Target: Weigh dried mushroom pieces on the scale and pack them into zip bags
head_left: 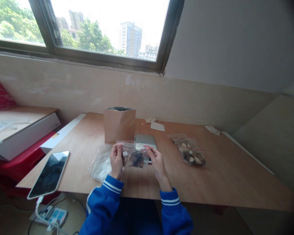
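Note:
My left hand (116, 161) and my right hand (158, 166) pinch the two sides of a clear zip-top bag (137, 157) above the plywood table (210, 176). Dark irregular pieces fill the bag's lower part, and a small white label sits near my left thumb. Behind the bag, a flat silver device, probably a digital scale (145, 140), is partly hidden. A crumpled clear plastic bag (101, 163) lies beside my left hand. To the right of my right hand, a filled zip-top bag (189, 151) holds pale and dark pieces.
A brown kraft paper bag (119, 124) stands at the table's back. A smartphone (49, 173) lies at the left edge, cabled to a power strip (49, 215) on the floor. White paper scraps (157, 126) lie behind. A white box (24, 133) sits on a red stand at left.

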Motion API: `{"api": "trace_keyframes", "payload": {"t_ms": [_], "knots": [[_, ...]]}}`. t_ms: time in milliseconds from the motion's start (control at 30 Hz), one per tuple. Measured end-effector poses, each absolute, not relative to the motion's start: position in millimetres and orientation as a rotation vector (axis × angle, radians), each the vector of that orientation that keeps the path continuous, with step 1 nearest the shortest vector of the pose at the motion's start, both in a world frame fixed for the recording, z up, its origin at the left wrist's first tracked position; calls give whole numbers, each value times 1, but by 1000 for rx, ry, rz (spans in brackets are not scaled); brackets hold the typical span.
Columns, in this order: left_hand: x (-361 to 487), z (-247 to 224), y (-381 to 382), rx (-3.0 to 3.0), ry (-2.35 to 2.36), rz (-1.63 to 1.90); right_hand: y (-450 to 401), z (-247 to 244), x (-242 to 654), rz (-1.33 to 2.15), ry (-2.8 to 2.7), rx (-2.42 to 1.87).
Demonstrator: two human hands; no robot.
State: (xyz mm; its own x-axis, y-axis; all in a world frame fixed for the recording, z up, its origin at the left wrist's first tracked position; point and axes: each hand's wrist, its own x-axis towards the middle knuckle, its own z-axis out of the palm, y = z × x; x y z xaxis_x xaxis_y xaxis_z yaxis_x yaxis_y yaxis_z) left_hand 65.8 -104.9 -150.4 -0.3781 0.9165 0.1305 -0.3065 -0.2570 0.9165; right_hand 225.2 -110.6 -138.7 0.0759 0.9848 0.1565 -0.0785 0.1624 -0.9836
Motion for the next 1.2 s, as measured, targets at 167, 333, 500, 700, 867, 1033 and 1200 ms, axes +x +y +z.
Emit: {"api": "trace_keyframes", "payload": {"t_ms": [167,333,500,700,867,1033,1200], "knots": [[68,-150,-108,909,1146,1868,-110,-135,226,1062,-1026,-1071],[65,-151,-103,973,1186,1878,-111,-121,233,1001,-1019,-1062],[60,-153,-97,1094,1223,1826,-111,-127,239,961,-1023,-1087],[66,-163,-99,1192,1216,1713,-115,-151,243,847,-993,-1117],[73,-170,-102,1205,1279,1732,-123,-162,246,841,-989,-1109],[65,-172,-98,1386,1303,1716,-122,-166,252,748,-929,-1134],[62,-176,-101,1391,1290,1657,-118,-171,254,839,-846,-1117]]}}
